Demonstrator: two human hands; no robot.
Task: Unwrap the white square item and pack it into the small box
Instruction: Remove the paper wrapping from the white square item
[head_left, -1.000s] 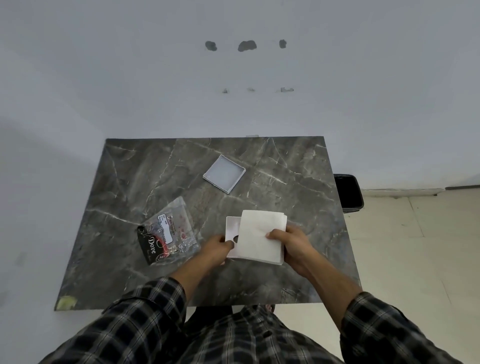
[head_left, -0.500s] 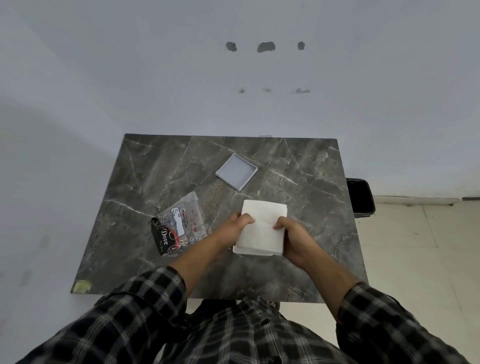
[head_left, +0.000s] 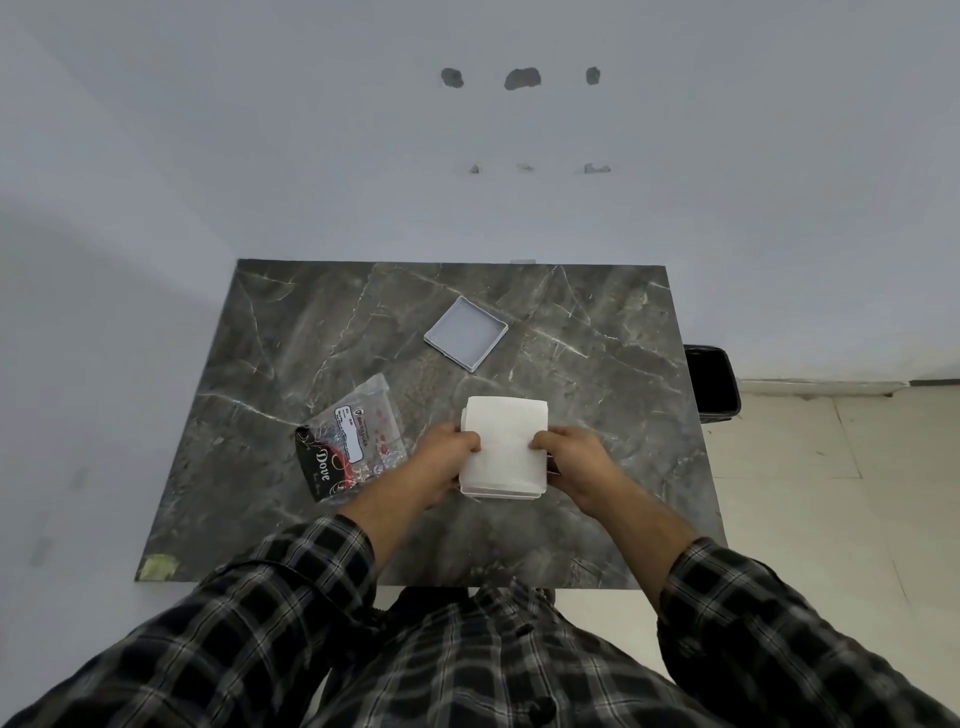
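A white square item (head_left: 506, 441) lies on top of the small white box (head_left: 501, 491), covering almost all of it; only the box's near edge shows. My left hand (head_left: 447, 457) grips the left side of the item and box with the thumb on top. My right hand (head_left: 574, 454) holds the right side the same way. The stack sits near the middle front of the dark marble table (head_left: 363, 322). The box's shallow white lid (head_left: 466, 340) lies open side up farther back on the table.
A clear plastic wrapper with a black "Dove" label (head_left: 348, 441) lies left of my left hand. A black bin (head_left: 711, 382) stands on the floor past the table's right edge. A bit of tape (head_left: 158, 566) marks the near left corner.
The white item has slid left over the box, hiding the box base that showed at its left a second ago. My left hand moved from the box's edge onto the item's side.
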